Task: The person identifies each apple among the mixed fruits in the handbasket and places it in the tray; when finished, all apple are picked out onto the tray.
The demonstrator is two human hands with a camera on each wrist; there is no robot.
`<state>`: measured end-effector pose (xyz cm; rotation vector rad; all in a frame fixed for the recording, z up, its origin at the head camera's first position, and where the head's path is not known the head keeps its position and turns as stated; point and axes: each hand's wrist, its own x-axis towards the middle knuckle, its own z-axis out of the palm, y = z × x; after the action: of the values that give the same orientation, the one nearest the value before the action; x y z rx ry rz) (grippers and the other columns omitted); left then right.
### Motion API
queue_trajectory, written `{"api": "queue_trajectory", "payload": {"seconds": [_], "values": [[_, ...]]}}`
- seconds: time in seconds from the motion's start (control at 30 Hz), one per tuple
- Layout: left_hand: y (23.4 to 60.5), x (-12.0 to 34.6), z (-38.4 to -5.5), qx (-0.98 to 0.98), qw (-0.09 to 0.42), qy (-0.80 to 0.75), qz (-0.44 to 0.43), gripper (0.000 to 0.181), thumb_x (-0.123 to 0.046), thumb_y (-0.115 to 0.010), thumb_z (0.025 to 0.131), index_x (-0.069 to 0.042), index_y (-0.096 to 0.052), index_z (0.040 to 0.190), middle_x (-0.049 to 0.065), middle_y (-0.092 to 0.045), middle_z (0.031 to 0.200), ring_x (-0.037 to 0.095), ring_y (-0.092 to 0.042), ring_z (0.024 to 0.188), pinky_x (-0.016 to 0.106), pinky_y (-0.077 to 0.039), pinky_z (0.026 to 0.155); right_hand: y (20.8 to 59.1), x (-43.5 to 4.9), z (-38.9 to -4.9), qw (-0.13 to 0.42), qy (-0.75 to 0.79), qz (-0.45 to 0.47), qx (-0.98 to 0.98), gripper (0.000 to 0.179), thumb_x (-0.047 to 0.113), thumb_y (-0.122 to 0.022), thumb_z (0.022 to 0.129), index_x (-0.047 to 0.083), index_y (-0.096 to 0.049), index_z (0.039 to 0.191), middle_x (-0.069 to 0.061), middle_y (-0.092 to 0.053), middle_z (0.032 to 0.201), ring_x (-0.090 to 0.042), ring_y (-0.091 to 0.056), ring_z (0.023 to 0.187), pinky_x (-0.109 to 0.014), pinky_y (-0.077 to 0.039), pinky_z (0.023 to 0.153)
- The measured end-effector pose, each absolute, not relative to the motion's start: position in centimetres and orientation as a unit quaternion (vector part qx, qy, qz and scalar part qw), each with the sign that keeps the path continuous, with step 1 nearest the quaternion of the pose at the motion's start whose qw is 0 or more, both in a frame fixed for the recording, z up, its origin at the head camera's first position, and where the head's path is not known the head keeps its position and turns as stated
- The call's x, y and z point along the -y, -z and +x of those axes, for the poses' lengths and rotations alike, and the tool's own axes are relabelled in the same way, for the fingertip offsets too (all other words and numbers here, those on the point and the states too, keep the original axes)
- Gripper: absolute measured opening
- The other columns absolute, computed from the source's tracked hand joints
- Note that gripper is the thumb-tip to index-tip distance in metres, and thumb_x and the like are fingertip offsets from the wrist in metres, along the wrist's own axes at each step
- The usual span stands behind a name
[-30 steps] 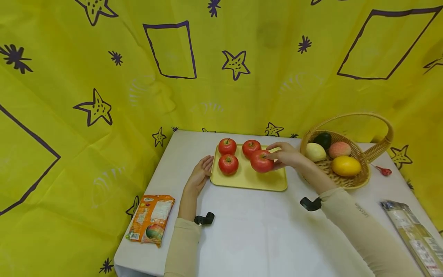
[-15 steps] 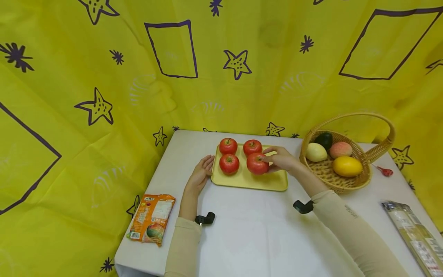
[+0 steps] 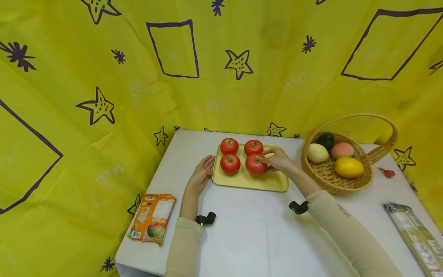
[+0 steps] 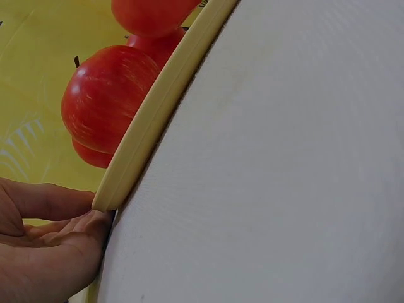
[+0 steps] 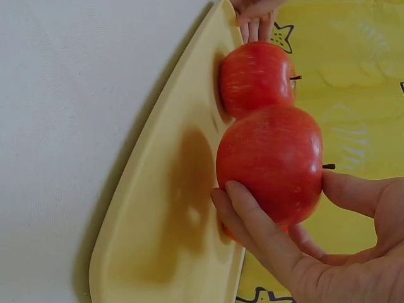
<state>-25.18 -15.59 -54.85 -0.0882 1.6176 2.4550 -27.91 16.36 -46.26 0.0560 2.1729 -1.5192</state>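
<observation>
Moved leftward, right hand [image 3: 279, 161] fingers curl around apple [image 3: 255, 164].

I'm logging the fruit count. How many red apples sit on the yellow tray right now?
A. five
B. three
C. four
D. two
C: the head view shows four red apples in two rows on the yellow tray, the right hand gripping the near-right one.

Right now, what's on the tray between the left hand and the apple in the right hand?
In the head view, one other apple sits between the left hand and the held apple.
</observation>
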Motion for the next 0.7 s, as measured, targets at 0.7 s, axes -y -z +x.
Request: {"api": "queue_trajectory", "payload": {"seconds": [0.7], "values": [[54.9, 15.5, -25.3, -0.547, 0.098, -0.831, -0.025, 0.092, 0.032, -0.032, 0.075, 0.004, -0.020, 0.162, 0.022, -0.025, 0.169, 0.031, -0.022, 0.158, 0.038, -0.019, 0.129, 47.9, -16.3, -28.0, 0.212, 0.551, 0.034, -0.806, 0.059, 0.015, -0.069, 0.100, -0.009, -0.042, 0.147, -0.032, -0.054, 0.133, -0.028, -0.075, 0.086, -0.044, -0.065, 0.083]]}}
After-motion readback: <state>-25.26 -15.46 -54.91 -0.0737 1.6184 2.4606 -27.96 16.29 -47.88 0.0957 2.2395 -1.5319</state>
